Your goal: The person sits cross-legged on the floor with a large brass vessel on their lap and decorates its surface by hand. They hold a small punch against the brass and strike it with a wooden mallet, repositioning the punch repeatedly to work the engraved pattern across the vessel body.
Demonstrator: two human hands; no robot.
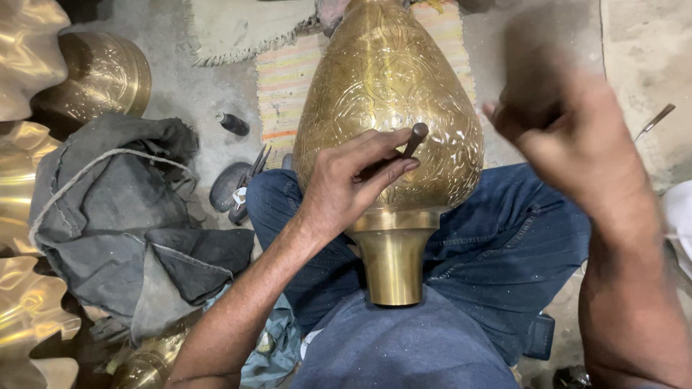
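A large engraved brass vase (389, 101) lies across my lap, its plain neck (393, 263) pointing toward me. My left hand (353, 180) rests on the vase's belly and pinches a short dark metal punch (413, 140) against the engraved surface. My right hand (559, 126) is raised to the right of the vase, blurred by motion, fingers closed; whatever it grips is hidden in the blur. I sit in blue jeans (504, 245).
A grey cloth bag (122, 216) with a cord lies at the left among shiny brass pieces (29, 57) and a brass bowl (104, 72). Small dark tools (234, 187) lie on the concrete floor. A striped mat (288, 79) lies under the vase. A thin metal tool (654, 121) lies at right.
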